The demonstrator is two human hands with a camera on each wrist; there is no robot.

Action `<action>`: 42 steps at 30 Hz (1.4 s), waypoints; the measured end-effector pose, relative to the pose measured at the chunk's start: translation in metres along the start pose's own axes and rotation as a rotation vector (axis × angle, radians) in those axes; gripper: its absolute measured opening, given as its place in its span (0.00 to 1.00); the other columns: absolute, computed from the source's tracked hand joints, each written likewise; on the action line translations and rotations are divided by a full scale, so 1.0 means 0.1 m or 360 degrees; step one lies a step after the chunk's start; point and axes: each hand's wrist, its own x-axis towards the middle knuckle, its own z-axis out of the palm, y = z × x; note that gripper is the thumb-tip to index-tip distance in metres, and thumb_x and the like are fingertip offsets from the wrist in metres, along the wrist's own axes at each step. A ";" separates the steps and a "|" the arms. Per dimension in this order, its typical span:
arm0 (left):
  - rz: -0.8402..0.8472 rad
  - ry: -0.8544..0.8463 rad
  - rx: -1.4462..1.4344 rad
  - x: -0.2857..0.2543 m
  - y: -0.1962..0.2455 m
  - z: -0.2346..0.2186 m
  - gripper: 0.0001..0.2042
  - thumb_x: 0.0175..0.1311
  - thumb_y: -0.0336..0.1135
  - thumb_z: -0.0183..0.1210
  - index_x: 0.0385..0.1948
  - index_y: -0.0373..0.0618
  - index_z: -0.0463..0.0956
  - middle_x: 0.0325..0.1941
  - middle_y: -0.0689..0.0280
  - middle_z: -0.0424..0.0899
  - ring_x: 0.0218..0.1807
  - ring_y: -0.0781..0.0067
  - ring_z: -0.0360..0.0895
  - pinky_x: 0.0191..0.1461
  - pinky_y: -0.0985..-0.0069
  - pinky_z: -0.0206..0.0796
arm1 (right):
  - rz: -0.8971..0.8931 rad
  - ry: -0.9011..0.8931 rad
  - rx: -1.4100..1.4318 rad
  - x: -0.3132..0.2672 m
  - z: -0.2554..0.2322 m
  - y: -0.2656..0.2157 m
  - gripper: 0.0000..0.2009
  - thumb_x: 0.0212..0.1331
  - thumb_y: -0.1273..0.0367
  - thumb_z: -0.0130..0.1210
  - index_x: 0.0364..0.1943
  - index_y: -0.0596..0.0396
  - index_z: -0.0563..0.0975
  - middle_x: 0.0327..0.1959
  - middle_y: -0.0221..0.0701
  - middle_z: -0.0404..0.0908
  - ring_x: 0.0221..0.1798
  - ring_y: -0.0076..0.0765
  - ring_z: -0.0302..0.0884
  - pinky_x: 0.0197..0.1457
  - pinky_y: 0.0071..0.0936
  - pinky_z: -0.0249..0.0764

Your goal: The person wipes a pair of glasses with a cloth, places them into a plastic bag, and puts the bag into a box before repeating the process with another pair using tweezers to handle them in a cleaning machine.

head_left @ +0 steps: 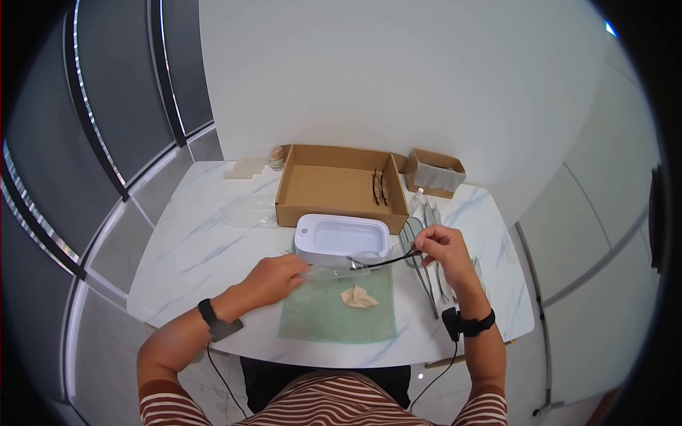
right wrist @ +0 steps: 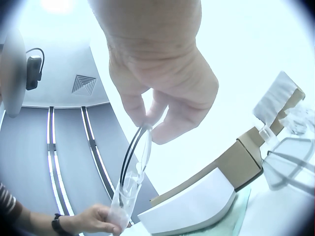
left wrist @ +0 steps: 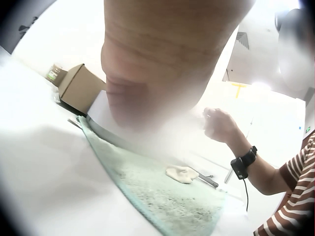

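In the head view, my right hand (head_left: pixel 444 252) pinches the end of a pair of glasses with thin black temples (head_left: pixel 391 261). Their far end lies within a clear plastic sleeve (head_left: pixel 330 272), which my left hand (head_left: pixel 277 277) grips between thumb and fingers. The right wrist view shows both dark temples (right wrist: pixel 129 155) running down from the right fingertips into the sleeve (right wrist: pixel 123 201). Behind the hands stands a pale lavender tub (head_left: pixel 323 253) with a round button. A crumpled cream cloth (head_left: pixel 359 297) rests below on a green mat (head_left: pixel 334 326).
An open cardboard box (head_left: pixel 320 181) behind the tub holds dark glasses (head_left: pixel 376 188) at its right side. A smaller box (head_left: pixel 439 188) and a clear bottle (head_left: pixel 417 199) stand to the right. Long metal tools (head_left: pixel 428 291) lie beside the mat. Stacked jars (head_left: pixel 276 157) stand at back left.
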 end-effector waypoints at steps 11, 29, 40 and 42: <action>-0.0385 -0.0132 0.0123 -0.38 -0.44 -0.51 0.12 0.59 0.32 0.69 0.43 0.42 0.82 0.39 0.58 0.85 0.40 0.54 0.82 0.45 0.64 0.73 | 0.0083 0.0264 -0.0006 0.50 0.37 0.08 0.06 0.62 0.66 0.62 0.34 0.53 0.84 0.31 0.24 0.85 0.33 0.19 0.79 0.32 0.19 0.74; -0.0716 -0.0428 0.0672 -0.07 -1.39 -1.07 0.15 0.57 0.35 0.70 0.46 0.44 0.83 0.41 0.58 0.89 0.46 0.54 0.85 0.50 0.63 0.75 | 0.0058 0.0316 -0.0401 0.59 0.62 0.28 0.12 0.61 0.66 0.64 0.44 0.58 0.85 0.27 0.25 0.82 0.25 0.19 0.76 0.22 0.20 0.68; -0.0601 -0.0383 0.1074 -0.11 -1.07 -1.21 0.20 0.53 0.37 0.73 0.50 0.49 0.82 0.51 0.60 0.81 0.55 0.56 0.78 0.54 0.62 0.73 | -0.0236 0.0169 -0.0463 0.32 0.59 0.25 0.10 0.62 0.72 0.62 0.46 0.57 0.83 0.40 0.28 0.81 0.29 0.20 0.74 0.32 0.20 0.73; -0.0549 -0.0329 0.1051 -0.12 -1.03 -1.22 0.20 0.53 0.37 0.73 0.50 0.50 0.82 0.53 0.61 0.79 0.56 0.57 0.77 0.55 0.63 0.73 | -0.0287 0.0140 -0.0475 0.27 0.58 0.27 0.10 0.61 0.72 0.63 0.46 0.57 0.84 0.40 0.28 0.81 0.29 0.21 0.74 0.34 0.21 0.74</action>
